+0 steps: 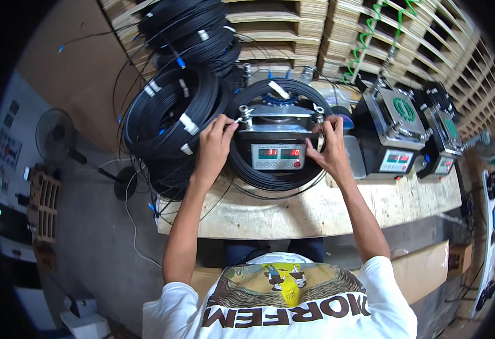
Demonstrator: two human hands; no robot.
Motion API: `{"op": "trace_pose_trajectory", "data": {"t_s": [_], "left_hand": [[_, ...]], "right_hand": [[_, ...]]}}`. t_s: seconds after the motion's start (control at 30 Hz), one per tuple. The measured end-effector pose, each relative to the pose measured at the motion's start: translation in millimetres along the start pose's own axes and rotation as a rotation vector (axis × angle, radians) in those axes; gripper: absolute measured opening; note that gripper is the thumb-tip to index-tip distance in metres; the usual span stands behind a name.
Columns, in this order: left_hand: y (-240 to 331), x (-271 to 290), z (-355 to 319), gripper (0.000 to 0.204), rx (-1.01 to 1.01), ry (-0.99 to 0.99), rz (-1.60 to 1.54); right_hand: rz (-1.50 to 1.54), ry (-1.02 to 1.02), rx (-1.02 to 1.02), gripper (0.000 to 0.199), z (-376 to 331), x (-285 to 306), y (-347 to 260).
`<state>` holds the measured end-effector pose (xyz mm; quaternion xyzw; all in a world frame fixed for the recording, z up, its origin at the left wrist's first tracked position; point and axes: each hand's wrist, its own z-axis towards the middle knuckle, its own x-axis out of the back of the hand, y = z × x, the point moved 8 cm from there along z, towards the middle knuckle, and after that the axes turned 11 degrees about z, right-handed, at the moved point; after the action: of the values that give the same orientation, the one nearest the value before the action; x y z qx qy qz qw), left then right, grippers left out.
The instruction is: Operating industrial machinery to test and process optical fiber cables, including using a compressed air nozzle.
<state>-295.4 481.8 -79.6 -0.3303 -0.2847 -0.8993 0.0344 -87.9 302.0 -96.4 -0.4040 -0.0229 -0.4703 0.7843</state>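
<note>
A benchtop machine with a lit red digital display (275, 155) stands in front of me, and a coil of black cable (278, 183) loops around it. Metal clamp posts rise at its left and right corners, with a metal plate (278, 125) between them. At the left post (246, 117), my left hand (214, 142) pinches with thumb and forefinger; a small white tip shows there, too small to name. My right hand (332, 148) is curled beside the right post (317, 114), fingers bent and thumb toward the machine's side. What it grips is largely hidden by the fingers.
More black cable coils with white ties (168, 107) are piled at the left on the wooden table (247, 217). Two similar machines (394, 121) stand to the right. Behind are stacked wooden pallets (275, 28). A fan (61, 133) stands on the floor at left.
</note>
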Motion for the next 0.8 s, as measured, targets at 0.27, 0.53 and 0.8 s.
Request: {"op": "trace_pose_trajectory", "data": {"t_s": [0.27, 0.53, 0.8], "left_hand": [[-7.9, -11.7, -0.3, 0.017, 0.190, -0.082, -0.063], [-8.9, -17.9, -3.7, 0.019, 0.196, -0.081, -0.133], [-20.0, -16.3, -7.2, 0.020, 0.186, -0.036, -0.122]], "right_hand": [[0.479, 0.122, -0.263, 0.010, -11.0, 9.8, 39.8], [0.708, 0.330, -0.343, 0.019, -14.6, 17.4, 54.5], [0.123, 0.309, -0.368, 0.021, -16.6, 35.3, 25.7]]}}
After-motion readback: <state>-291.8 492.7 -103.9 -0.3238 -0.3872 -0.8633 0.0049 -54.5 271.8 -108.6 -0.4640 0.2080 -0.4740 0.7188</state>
